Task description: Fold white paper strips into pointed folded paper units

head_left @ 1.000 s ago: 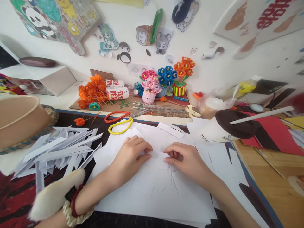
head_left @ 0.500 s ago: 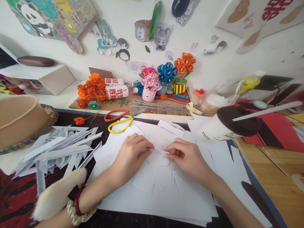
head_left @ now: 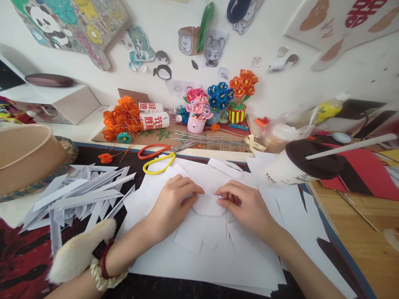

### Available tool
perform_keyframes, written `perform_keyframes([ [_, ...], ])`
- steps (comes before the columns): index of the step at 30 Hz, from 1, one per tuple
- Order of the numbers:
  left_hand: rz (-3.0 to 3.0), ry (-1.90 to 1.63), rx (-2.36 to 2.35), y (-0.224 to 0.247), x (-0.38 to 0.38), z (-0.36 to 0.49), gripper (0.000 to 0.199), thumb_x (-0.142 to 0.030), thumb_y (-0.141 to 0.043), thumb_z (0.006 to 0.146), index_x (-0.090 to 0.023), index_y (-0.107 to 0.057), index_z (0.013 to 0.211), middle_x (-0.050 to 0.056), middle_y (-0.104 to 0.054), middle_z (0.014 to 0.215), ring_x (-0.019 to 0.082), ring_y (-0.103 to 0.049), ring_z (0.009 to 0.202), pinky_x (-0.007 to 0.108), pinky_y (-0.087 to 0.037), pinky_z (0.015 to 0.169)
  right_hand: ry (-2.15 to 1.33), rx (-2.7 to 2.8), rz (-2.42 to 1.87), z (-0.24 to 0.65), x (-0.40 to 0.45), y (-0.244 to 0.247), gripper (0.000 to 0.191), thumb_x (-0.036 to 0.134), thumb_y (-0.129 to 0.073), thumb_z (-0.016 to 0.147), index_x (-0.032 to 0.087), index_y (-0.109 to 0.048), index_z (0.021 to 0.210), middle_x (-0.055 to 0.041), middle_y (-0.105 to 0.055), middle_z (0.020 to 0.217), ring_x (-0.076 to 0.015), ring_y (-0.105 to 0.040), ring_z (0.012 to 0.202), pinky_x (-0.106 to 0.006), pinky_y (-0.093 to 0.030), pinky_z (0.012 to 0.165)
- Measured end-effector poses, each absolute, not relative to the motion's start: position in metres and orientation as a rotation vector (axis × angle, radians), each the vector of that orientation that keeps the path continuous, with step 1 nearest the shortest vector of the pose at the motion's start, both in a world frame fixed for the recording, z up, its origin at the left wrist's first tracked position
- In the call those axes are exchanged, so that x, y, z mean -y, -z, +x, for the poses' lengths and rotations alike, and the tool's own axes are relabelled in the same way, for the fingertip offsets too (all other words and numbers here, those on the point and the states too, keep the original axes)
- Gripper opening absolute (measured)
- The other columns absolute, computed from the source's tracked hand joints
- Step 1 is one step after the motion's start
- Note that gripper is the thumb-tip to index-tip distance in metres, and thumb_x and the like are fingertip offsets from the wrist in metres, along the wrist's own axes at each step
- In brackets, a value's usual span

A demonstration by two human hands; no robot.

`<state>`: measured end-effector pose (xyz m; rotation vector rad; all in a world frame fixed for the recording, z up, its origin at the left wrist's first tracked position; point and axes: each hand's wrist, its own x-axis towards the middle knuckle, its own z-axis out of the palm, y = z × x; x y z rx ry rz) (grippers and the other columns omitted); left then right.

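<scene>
Between my two hands is a small white piece of paper, its lower corners cut at a slant. My left hand pinches its left end between thumb and fingers. At the other end, the thumb and forefinger of my right hand are closed on the paper's upper right corner. Below it several white paper pieces lie spread out on large white sheets. Scissors with one red and one yellow handle rest just beyond the sheets.
A pile of folded paper strips lies at left, near a round basket. At right stands a lidded cup with a straw. Pipe-cleaner flowers, bottles and wires line the back.
The paper between my hands now faces me more, showing more of its surface. Both hands have hardly moved, and the view has shifted slightly.
</scene>
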<state>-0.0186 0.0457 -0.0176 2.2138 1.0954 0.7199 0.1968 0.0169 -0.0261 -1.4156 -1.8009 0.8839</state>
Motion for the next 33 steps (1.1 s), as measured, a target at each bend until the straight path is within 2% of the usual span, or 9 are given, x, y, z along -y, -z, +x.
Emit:
perform_keyframes([
  [3, 2.245, -0.735, -1.057, 0.018, -0.045, -0.019, 0.022, -0.006, -0.055, 0.086, -0.019, -0.069, 0.096, 0.004, -0.068, 0.091, 0.021, -0.053, 0.087, 0.036, -0.044, 0.08, -0.82, 1.869, -1.358, 0.198, -0.017, 0.027, 0.011, 0.016, -0.063, 0.084, 0.025, -0.069, 0.081, -0.0016, -0.064, 0.079, -0.0165, -0.057, 0.065, -0.03, -0.047, 0.057],
  [7, 2.277, -0.773, -1.041, 0.02, -0.045, -0.019, 0.021, -0.005, -0.055, 0.086, -0.017, -0.07, 0.094, 0.005, -0.067, 0.091, 0.02, -0.053, 0.087, 0.034, -0.045, 0.079, -0.718, 1.955, -1.292, 0.2, -0.016, 0.03, 0.014, 0.014, -0.06, 0.087, 0.024, -0.068, 0.08, -0.0018, -0.065, 0.077, -0.0176, -0.06, 0.069, -0.03, -0.048, 0.058],
  [11, 2.358, -0.861, -0.981, 0.024, -0.043, -0.02, 0.018, -0.008, -0.054, 0.089, -0.018, -0.069, 0.091, 0.003, -0.068, 0.084, 0.019, -0.052, 0.081, 0.031, -0.046, 0.073, -0.584, 2.005, -1.212, 0.201, -0.016, 0.033, 0.018, 0.011, -0.055, 0.091, 0.02, -0.068, 0.082, -0.0042, -0.064, 0.08, -0.0175, -0.06, 0.072, -0.031, -0.05, 0.061],
  [15, 2.522, -0.846, -0.983, 0.028, -0.041, -0.021, 0.02, -0.008, -0.051, 0.091, -0.017, -0.068, 0.091, 0.004, -0.064, 0.076, 0.019, -0.05, 0.076, 0.031, -0.044, 0.068, -0.45, 2.126, -1.097, 0.201, -0.014, 0.034, 0.02, 0.006, -0.051, 0.092, 0.016, -0.069, 0.093, -0.0076, -0.067, 0.088, -0.0189, -0.059, 0.079, -0.033, -0.05, 0.068],
  [18, 2.619, -0.822, -0.953, 0.029, -0.04, -0.021, 0.023, -0.004, -0.049, 0.091, -0.017, -0.067, 0.099, 0.005, -0.065, 0.083, 0.02, -0.051, 0.079, 0.032, -0.044, 0.071, -0.342, 2.208, -1.021, 0.202, -0.014, 0.035, 0.027, 0.0, -0.046, 0.091, 0.011, -0.069, 0.099, -0.0094, -0.068, 0.087, -0.0194, -0.058, 0.079, -0.033, -0.05, 0.069],
  [22, 2.702, -0.788, -0.88, 0.025, -0.038, -0.021, 0.027, -0.006, -0.041, 0.096, -0.016, -0.064, 0.107, 0.006, -0.067, 0.098, 0.02, -0.053, 0.088, 0.033, -0.044, 0.075, -0.192, 2.22, -0.983, 0.201, -0.015, 0.035, 0.028, -0.003, -0.045, 0.09, 0.008, -0.07, 0.092, -0.0098, -0.066, 0.078, -0.0186, -0.055, 0.073, -0.033, -0.047, 0.063],
  [27, 2.836, -0.785, -0.84, 0.019, -0.037, -0.021, 0.029, -0.013, -0.035, 0.1, -0.013, -0.064, 0.106, 0.006, -0.067, 0.089, 0.02, -0.056, 0.087, 0.035, -0.043, 0.075, -0.007, 2.287, -0.946, 0.198, -0.016, 0.034, 0.028, 0.001, -0.046, 0.092, 0.007, -0.071, 0.083, -0.0078, -0.063, 0.067, -0.017, -0.047, 0.064, -0.031, -0.04, 0.055],
  [33, 3.017, -0.742, -0.86, 0.02, -0.034, -0.02, 0.027, -0.01, -0.037, 0.099, -0.012, -0.063, 0.102, 0.006, -0.068, 0.084, 0.02, -0.057, 0.084, 0.035, -0.044, 0.074, 0.116, 2.358, -0.932, 0.197, -0.013, 0.032, 0.028, -0.001, -0.048, 0.09, 0.007, -0.071, 0.077, -0.0061, -0.059, 0.062, -0.016, -0.043, 0.062, -0.031, -0.037, 0.053],
])
